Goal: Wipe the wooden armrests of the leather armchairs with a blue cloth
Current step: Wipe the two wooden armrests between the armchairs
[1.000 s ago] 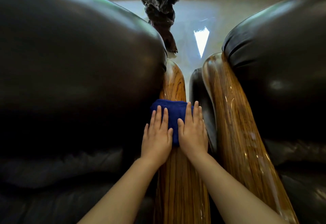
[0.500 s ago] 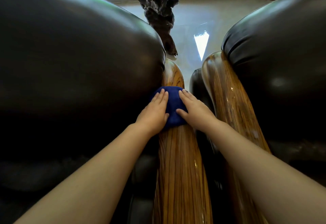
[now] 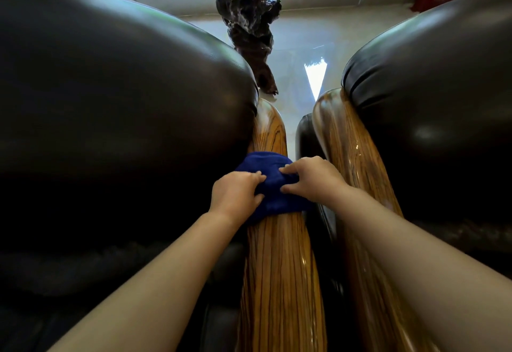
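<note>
Both hands grip the blue cloth draped over the left chair's wooden armrest: left hand at 9 o'clock, right hand at 3 o'clock, fingers curled into its folds. No legible writing.

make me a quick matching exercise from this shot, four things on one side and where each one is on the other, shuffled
Things:
1. blue cloth
2. left hand
3. right wooden armrest
4. dark carved sculpture

Places:
A. on the floor beyond the chairs
B. draped over the left wooden armrest
C. gripping the cloth's left side
D. bare, beside the right armchair's cushion

Pairs: 1-B, 2-C, 3-D, 4-A
</note>
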`<control>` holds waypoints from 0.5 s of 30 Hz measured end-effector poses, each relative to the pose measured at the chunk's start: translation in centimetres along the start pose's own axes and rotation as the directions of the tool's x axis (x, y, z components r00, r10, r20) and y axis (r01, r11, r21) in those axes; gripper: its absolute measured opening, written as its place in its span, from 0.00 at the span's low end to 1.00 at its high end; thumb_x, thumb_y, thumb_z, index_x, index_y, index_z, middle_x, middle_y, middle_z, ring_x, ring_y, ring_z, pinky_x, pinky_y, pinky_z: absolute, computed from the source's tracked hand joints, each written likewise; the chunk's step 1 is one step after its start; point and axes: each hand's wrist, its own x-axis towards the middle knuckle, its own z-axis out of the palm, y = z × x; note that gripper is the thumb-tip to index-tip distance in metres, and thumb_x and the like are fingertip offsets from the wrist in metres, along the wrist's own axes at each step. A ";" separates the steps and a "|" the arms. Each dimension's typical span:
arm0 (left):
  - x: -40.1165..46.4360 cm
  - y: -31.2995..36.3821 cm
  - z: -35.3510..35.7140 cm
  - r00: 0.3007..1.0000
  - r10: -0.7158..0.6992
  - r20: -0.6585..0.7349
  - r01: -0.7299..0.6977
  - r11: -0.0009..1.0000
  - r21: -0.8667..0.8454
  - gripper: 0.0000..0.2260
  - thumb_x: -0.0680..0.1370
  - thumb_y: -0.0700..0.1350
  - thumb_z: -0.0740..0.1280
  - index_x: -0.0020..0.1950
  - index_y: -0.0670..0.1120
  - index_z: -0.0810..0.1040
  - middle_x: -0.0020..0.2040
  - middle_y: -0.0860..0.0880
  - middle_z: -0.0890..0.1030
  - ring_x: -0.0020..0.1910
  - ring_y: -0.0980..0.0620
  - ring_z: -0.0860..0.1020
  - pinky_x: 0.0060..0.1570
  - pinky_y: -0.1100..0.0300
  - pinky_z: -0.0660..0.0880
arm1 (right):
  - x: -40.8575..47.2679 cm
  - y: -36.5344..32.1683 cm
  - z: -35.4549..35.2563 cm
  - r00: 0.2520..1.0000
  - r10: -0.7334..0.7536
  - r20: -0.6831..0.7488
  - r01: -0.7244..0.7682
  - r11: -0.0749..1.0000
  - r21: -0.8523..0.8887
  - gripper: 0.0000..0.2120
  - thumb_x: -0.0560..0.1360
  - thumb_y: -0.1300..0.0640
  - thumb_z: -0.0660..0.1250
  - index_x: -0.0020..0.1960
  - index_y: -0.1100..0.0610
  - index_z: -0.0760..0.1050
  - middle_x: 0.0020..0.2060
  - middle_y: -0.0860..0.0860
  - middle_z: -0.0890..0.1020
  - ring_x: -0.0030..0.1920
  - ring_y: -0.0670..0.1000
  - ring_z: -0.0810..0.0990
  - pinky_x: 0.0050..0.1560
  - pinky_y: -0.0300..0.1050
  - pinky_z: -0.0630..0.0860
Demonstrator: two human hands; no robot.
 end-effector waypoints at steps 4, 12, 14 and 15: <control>-1.2 -0.2 -1.3 0.995 -0.033 0.094 0.051 0.980 -0.194 0.15 0.70 0.46 0.73 0.55 0.50 0.80 0.53 0.51 0.82 0.53 0.52 0.79 0.55 0.54 0.75 | -1.9 -0.2 -0.5 0.995 -0.092 0.044 0.092 0.996 0.015 0.17 0.71 0.53 0.70 0.59 0.50 0.76 0.54 0.49 0.82 0.53 0.51 0.79 0.50 0.43 0.72; -2.5 0.5 -4.3 0.951 -0.108 0.290 0.232 0.869 -0.438 0.09 0.68 0.40 0.74 0.44 0.50 0.79 0.44 0.52 0.80 0.44 0.57 0.77 0.39 0.68 0.72 | -5.2 -1.8 -2.3 0.998 -0.060 0.036 0.053 0.985 0.166 0.02 0.71 0.54 0.70 0.43 0.50 0.77 0.38 0.45 0.79 0.41 0.45 0.79 0.42 0.40 0.77; -2.4 1.1 -6.2 0.950 -0.107 0.292 0.241 0.846 -0.476 0.08 0.68 0.40 0.74 0.42 0.50 0.79 0.41 0.51 0.80 0.41 0.55 0.79 0.39 0.65 0.74 | -5.9 -2.1 -4.3 0.999 -0.030 0.024 0.022 0.959 0.282 0.03 0.70 0.57 0.71 0.42 0.50 0.78 0.38 0.46 0.81 0.41 0.45 0.80 0.41 0.40 0.79; -2.3 1.6 -7.3 0.950 -0.103 0.296 0.245 0.834 -0.494 0.08 0.67 0.39 0.74 0.42 0.49 0.80 0.40 0.50 0.81 0.40 0.55 0.79 0.38 0.64 0.76 | -6.2 -2.3 -5.5 1.000 -0.024 0.019 0.017 0.947 0.322 0.04 0.70 0.58 0.71 0.42 0.51 0.78 0.38 0.47 0.82 0.41 0.45 0.81 0.41 0.40 0.79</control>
